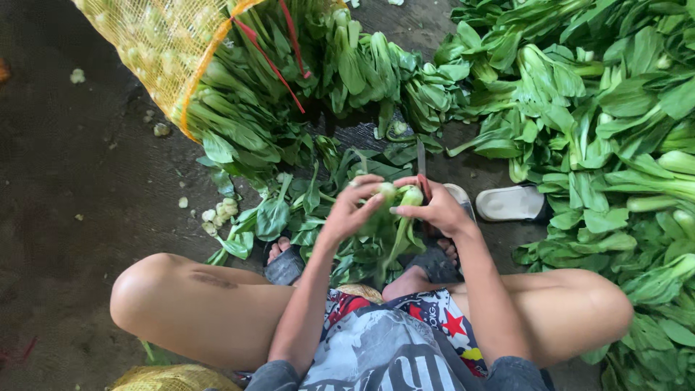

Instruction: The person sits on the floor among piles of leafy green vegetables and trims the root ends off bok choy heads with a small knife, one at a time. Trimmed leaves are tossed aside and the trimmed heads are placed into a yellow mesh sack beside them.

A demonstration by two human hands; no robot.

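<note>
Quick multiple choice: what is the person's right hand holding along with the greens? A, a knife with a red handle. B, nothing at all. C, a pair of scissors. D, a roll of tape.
A: the right hand grips a knife with a red handle, its blade pointing away from the person, beside the bok choy stalks that the left hand also holds.

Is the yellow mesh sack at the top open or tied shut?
Open. The yellow mesh sack lies on its side, its mouth gaping, with leafy greens spilling out onto the floor.

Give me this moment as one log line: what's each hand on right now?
left hand: grips bok choy | right hand: holds knife, blade pointing away, also on bok choy | around: cut stems, yellow mesh sack, white sandal
</note>
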